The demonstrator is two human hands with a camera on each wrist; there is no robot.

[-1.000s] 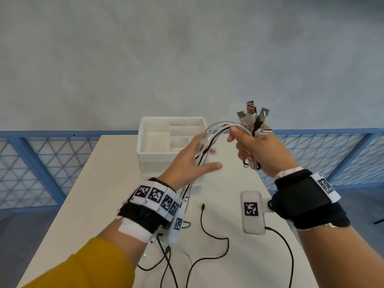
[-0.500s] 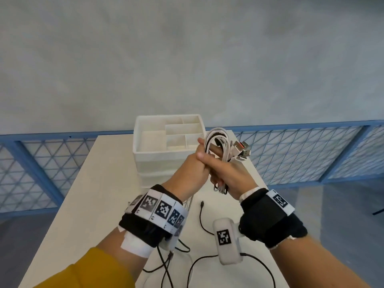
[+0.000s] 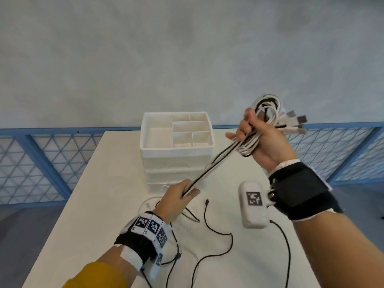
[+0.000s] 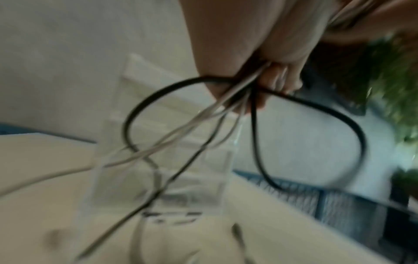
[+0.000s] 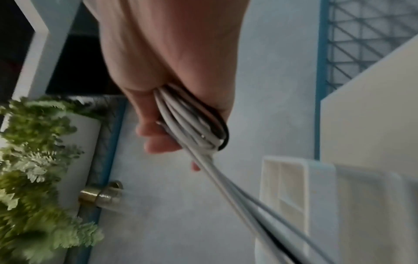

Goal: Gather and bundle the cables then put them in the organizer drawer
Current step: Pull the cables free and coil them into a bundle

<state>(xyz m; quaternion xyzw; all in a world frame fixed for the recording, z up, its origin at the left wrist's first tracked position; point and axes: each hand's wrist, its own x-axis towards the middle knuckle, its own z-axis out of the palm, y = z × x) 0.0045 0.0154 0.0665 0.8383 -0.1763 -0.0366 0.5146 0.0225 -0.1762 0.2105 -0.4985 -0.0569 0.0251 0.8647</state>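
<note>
My right hand [image 3: 257,138] is raised at the right and grips a coiled bundle of white and black cables [image 3: 268,113], whose plugs [image 3: 295,121] stick out to the right. From the coil, taut strands [image 3: 216,163] run down-left to my left hand [image 3: 180,196], which pinches them low in front of the organizer. In the right wrist view the fingers [image 5: 158,135] wrap the cable loops [image 5: 192,125]. The blurred left wrist view shows the cables [image 4: 226,100] fanning out below the left hand [image 4: 267,75]. The white organizer [image 3: 176,150] stands mid-table, its top tray divided into compartments, drawers below.
Loose black cable [image 3: 218,235] and white cable [image 3: 149,202] tails lie on the white table [image 3: 104,194] in front of the organizer. A blue mesh railing [image 3: 41,163] runs behind the table. A plant [image 5: 34,160] is seen in the right wrist view.
The hands were together at the bundle half a second ago. Now the right hand has lifted up and right with the coil, and the left has slid down the strands, pulling them taut.
</note>
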